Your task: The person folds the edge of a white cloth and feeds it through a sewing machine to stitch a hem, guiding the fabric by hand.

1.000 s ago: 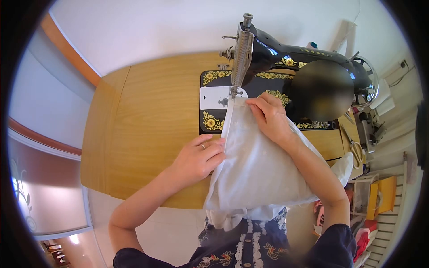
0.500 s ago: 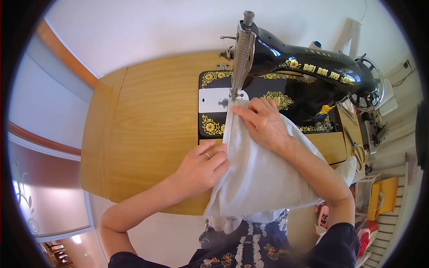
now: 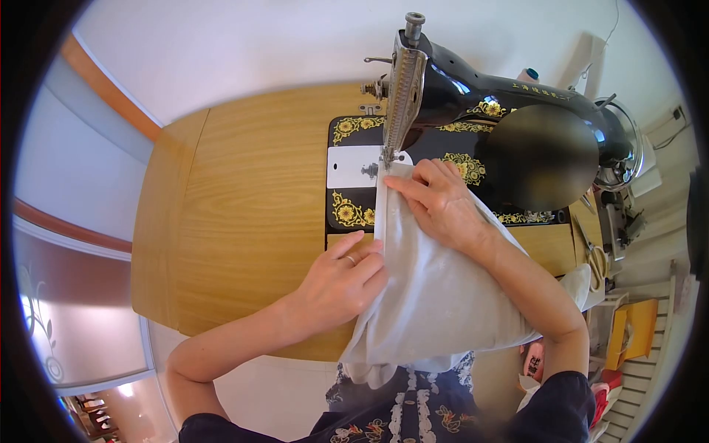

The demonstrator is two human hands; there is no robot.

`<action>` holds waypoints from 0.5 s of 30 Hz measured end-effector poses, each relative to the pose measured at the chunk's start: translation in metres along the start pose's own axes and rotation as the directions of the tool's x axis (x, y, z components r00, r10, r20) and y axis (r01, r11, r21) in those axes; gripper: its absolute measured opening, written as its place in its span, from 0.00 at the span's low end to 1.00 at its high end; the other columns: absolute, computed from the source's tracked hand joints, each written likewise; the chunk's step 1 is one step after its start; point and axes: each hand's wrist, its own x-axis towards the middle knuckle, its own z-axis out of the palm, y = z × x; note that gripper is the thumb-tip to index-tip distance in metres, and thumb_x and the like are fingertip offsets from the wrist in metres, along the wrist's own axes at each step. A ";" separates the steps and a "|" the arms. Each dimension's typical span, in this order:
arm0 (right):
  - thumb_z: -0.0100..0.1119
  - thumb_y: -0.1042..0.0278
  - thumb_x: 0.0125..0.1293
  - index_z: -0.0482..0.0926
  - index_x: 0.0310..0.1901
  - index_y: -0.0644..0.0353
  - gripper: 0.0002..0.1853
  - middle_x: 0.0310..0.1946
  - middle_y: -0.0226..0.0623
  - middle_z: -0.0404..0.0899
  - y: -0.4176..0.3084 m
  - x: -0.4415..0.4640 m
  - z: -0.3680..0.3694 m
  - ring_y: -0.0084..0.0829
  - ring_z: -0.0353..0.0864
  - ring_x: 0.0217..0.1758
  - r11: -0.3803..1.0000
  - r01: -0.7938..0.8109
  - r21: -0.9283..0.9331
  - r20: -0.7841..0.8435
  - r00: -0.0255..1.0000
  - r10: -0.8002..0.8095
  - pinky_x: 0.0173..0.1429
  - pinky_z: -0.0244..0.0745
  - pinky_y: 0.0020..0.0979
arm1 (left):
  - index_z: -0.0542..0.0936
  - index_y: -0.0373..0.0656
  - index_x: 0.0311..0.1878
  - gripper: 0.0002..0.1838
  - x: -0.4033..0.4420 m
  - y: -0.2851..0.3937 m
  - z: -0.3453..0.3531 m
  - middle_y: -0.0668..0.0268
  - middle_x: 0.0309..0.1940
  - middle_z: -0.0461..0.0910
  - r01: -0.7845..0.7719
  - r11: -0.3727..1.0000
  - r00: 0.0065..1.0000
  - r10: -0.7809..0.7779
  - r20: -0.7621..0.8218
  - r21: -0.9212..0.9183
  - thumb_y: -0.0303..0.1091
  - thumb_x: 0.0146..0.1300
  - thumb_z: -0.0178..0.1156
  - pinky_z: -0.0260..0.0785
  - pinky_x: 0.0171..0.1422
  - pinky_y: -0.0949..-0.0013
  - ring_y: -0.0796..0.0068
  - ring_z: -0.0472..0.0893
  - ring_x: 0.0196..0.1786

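I note the right hand (image 3: pixel 444 207) and left hand (image 3: pixel 344 282) touching white cloth (image 3: pixel 436 303) at the sewing machine (image 3: pixel 444 83) (whether either pinches it, I cannot tell).

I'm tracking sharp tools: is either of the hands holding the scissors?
No, the scissors lie toward the table's right end, while the right hand rests on the white cloth and the left hand is at its edge.

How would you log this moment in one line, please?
right hand: on white cloth | left hand: at cloth's left edge | sewing machine: cloth's far end at presser foot
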 end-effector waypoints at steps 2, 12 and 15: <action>0.61 0.82 0.54 0.83 0.50 0.51 0.21 0.30 0.34 0.69 0.001 0.001 -0.002 0.37 0.70 0.36 1.000 0.003 0.021 0.007 1.000 -0.003 0.43 0.65 0.36 | 0.80 0.40 0.36 0.09 0.001 0.001 0.001 0.64 0.39 0.77 0.000 1.000 1.000 0.000 -0.001 -0.005 0.27 0.49 0.62 0.65 0.66 0.54 0.66 0.80 0.54; 0.59 0.81 0.56 0.83 0.50 0.50 0.20 0.31 0.35 0.68 0.009 0.004 -0.006 0.38 0.70 0.37 0.999 0.007 0.037 0.056 0.998 -0.009 0.44 0.66 0.37 | 0.78 0.40 0.33 0.07 0.007 0.005 0.007 0.62 0.36 0.76 0.028 0.999 0.998 -0.026 -0.064 0.033 0.27 0.49 0.61 0.66 0.65 0.54 0.65 0.81 0.51; 0.59 0.80 0.57 0.83 0.49 0.52 0.18 0.32 0.36 0.69 0.011 0.005 -0.007 0.39 0.70 0.38 0.999 0.018 0.051 0.049 0.999 -0.021 0.45 0.67 0.38 | 0.76 0.39 0.28 0.05 0.009 0.002 0.009 0.60 0.32 0.73 0.009 1.000 0.995 -0.006 -0.098 0.030 0.27 0.47 0.60 0.67 0.64 0.52 0.62 0.81 0.49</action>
